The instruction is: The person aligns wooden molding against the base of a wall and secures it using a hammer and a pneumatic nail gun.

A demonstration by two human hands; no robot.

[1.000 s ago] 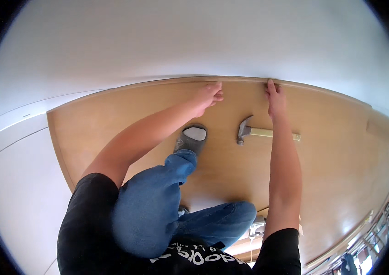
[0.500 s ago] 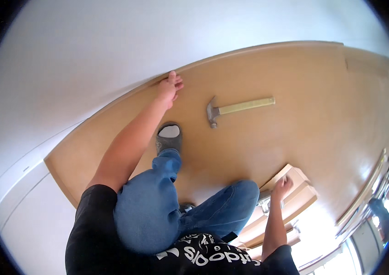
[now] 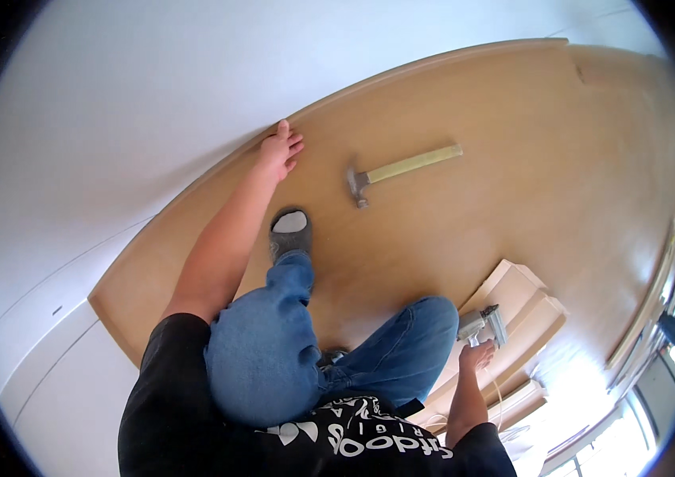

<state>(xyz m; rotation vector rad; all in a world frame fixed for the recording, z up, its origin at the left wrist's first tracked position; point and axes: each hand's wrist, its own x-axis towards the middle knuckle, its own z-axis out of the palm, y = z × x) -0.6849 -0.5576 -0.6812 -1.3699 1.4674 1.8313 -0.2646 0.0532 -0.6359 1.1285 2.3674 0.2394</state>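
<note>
My left hand [image 3: 278, 151] reaches to the thin wooden skirting strip [image 3: 369, 84] along the foot of the wall. Its thumb rests at the strip's top edge, and the other fingers are stretched apart over the wooden floor. On the right, my right hand [image 3: 477, 354] is closed at the handle of a grey nail gun [image 3: 484, 323], partly hiding the grip. Beneath the nail gun are light wooden boards [image 3: 524, 290], and a pale hose [image 3: 499, 389] runs near my wrist. A claw hammer [image 3: 402, 168] with a yellowish handle lies on the floor between my hands.
The white wall [image 3: 154, 103] rises beyond the strip. My shoe [image 3: 290, 232] stands on the brown floor [image 3: 560, 191] close to the wall, below my left hand. Long strips [image 3: 646, 294] lie along the far right, near a bright window [image 3: 620, 437].
My right hand has come back toward me from over the boards and closed at the nail gun's handle. The view has shifted slightly; my left hand stays at the strip.
</note>
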